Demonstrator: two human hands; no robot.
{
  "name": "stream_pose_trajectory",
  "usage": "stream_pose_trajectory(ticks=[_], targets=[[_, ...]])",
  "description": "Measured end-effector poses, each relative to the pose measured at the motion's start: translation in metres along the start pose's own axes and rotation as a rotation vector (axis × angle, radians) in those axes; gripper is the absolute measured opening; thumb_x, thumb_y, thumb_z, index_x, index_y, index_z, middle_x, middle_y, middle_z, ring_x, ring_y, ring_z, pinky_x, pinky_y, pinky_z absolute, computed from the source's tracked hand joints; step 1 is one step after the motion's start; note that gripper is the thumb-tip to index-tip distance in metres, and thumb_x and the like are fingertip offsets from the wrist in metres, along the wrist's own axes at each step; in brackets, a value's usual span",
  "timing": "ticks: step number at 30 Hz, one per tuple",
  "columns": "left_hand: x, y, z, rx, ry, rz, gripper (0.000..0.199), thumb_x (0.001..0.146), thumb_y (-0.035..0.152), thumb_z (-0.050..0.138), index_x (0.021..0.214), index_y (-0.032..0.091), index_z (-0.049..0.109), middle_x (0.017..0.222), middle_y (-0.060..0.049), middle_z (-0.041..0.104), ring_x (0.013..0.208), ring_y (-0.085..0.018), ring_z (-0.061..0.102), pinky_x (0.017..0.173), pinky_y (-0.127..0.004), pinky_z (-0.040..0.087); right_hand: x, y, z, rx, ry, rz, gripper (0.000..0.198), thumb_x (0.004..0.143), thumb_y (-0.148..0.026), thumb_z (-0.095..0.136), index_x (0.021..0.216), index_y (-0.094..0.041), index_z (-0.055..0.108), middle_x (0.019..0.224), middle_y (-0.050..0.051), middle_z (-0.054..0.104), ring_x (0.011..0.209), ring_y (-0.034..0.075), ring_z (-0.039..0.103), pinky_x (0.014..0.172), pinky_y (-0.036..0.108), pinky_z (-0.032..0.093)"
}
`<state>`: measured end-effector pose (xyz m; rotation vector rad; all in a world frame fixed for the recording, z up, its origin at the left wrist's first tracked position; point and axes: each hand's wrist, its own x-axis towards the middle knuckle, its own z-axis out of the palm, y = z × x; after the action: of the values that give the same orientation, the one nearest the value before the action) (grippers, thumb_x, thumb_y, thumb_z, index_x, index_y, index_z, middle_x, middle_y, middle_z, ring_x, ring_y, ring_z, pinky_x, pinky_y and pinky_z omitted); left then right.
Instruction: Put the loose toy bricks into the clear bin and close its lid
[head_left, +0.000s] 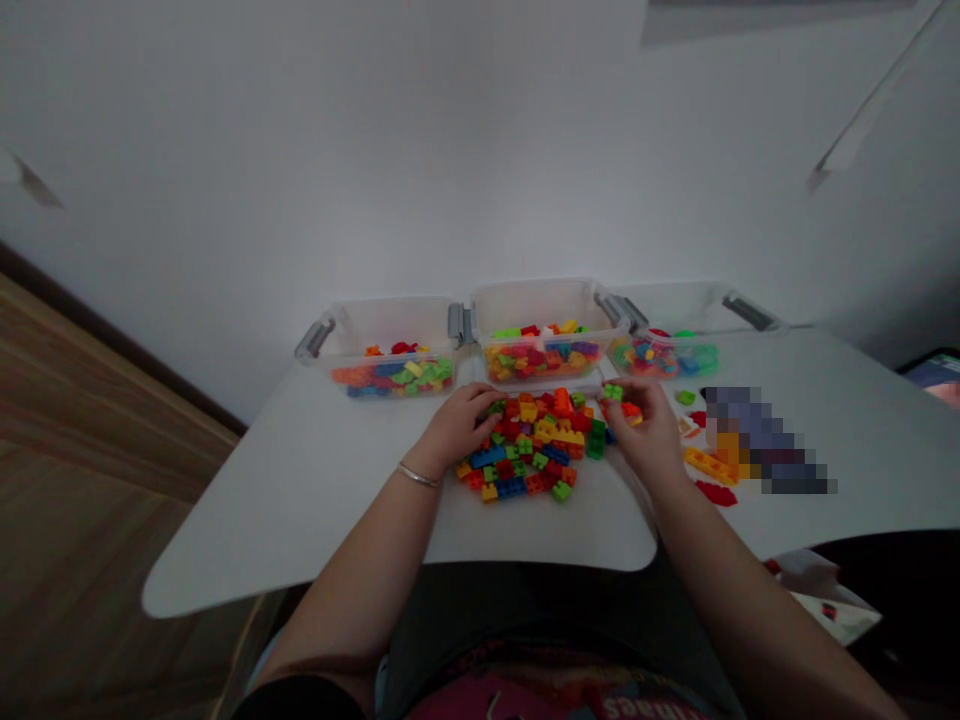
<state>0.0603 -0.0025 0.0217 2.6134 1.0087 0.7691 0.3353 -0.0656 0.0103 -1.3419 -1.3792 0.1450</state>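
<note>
A heap of colourful toy building bricks (536,455) is spread on the white table between my hands. At its upper left edge my left hand (461,425) has its thumb and fingers curled about a small green brick (497,407). Past the heap's right side, my right hand (646,425) pinches a light green brick (613,392) between thumb and fingers, a little above other bricks. Close to that hand, a dark green brick (596,438) lies at the heap's right edge.
Along the wall stand three clear plastic bins with grey handles: a left bin (397,335), a middle bin (551,300) and a right bin (682,305), all holding coloured pieces. An orange-yellow piece (711,464) and a red piece (716,493) lie on the right, beside a pixelated patch.
</note>
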Motion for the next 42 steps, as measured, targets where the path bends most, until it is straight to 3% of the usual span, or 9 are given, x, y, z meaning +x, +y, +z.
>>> stream_pose_trajectory(ticks=[4,8,16,27,33,38,42], targets=[[0.000,0.000,0.000,-0.016,-0.013,0.004,0.035,0.089,0.021,0.053,0.123,0.017,0.060,0.121,-0.011,0.060,0.111,-0.022,0.056,0.100,-0.040,0.047,0.036,-0.015,0.007,0.080,0.149,-0.095,0.025,0.082,-0.035,0.057,0.103,-0.023,0.051,0.102,0.008,0.064,0.086,0.019,0.061,0.077,0.037,0.053],[-0.001,0.000,0.000,-0.026,-0.006,0.005,0.035,0.088,0.022,0.054,0.122,0.019,0.061,0.122,-0.010,0.059,0.113,-0.022,0.056,0.101,-0.041,0.047,0.074,-0.026,0.018,0.056,0.190,-0.160,0.025,0.084,-0.037,0.055,0.104,-0.023,0.049,0.104,0.008,0.063,0.090,0.020,0.062,0.077,0.037,0.052],[-0.001,-0.001,0.000,-0.029,0.011,0.012,0.033,0.088,0.022,0.054,0.120,0.021,0.063,0.121,-0.010,0.059,0.111,-0.022,0.057,0.100,-0.042,0.048,0.109,-0.022,0.045,-0.117,0.070,-0.127,0.022,0.079,-0.033,0.057,0.097,-0.021,0.056,0.094,0.007,0.067,0.086,0.021,0.062,0.084,0.040,0.049],[-0.001,-0.004,0.004,-0.006,0.014,0.037,0.028,0.089,0.022,0.054,0.113,0.020,0.067,0.119,-0.011,0.060,0.110,-0.022,0.058,0.099,-0.043,0.049,0.114,-0.023,0.046,-0.357,-0.085,-0.089,0.018,0.079,-0.031,0.057,0.088,-0.019,0.068,0.086,0.010,0.072,0.086,0.029,0.066,0.087,0.050,0.049],[-0.002,-0.005,0.004,-0.019,0.026,0.039,0.027,0.088,0.021,0.054,0.111,0.021,0.068,0.118,-0.011,0.060,0.109,-0.022,0.059,0.098,-0.043,0.050,0.111,-0.022,0.028,0.015,-0.169,-0.116,0.018,0.080,-0.028,0.056,0.093,-0.020,0.065,0.098,0.007,0.072,0.095,0.023,0.066,0.091,0.044,0.050],[-0.002,-0.004,0.003,-0.022,0.027,0.038,0.027,0.088,0.020,0.054,0.112,0.020,0.067,0.120,-0.011,0.060,0.111,-0.022,0.057,0.100,-0.042,0.049,0.072,-0.024,0.011,0.097,0.055,-0.138,0.021,0.083,-0.031,0.054,0.101,-0.022,0.060,0.101,0.008,0.069,0.094,0.021,0.065,0.086,0.043,0.052],[-0.001,-0.002,0.003,-0.016,0.016,0.029,0.027,0.089,0.020,0.054,0.111,0.019,0.067,0.119,-0.011,0.060,0.110,-0.022,0.058,0.099,-0.042,0.050,0.026,-0.020,0.009,-0.107,-0.034,-0.152,0.024,0.081,-0.032,0.056,0.103,-0.022,0.062,0.101,0.010,0.068,0.093,0.025,0.062,0.085,0.046,0.051]])
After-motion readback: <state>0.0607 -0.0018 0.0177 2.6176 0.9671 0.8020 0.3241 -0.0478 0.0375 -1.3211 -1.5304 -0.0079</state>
